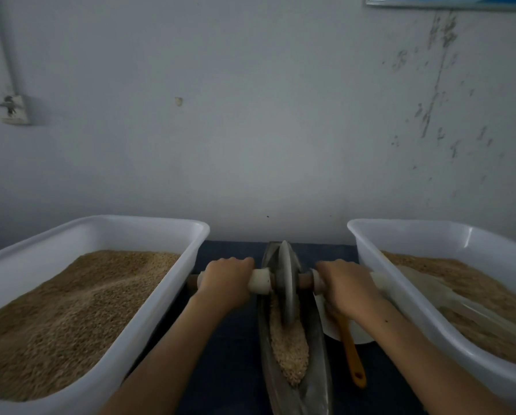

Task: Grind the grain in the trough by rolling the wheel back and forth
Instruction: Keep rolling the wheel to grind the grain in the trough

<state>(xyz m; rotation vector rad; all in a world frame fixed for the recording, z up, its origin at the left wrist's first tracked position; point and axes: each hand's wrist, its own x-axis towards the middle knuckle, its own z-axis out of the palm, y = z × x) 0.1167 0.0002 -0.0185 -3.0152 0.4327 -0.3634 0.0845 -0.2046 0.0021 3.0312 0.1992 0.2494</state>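
A grey metal wheel (287,280) stands upright in the narrow boat-shaped metal trough (318,381), toward its far end. Pale crushed grain (289,351) lies in the trough's groove on the near side of the wheel. An axle with white sleeves (259,281) runs through the wheel's middle. My left hand (226,280) grips the left handle, fingers curled over it. My right hand (346,284) grips the right handle the same way. Both forearms reach out from the bottom of the view.
A white plastic tub (172,283) heaped with brown grain stands left of the trough, a second white tub (400,283) with grain stands right. An orange-handled utensil (352,351) rests on a white dish (331,330) under my right wrist. A pale wall rises just behind.
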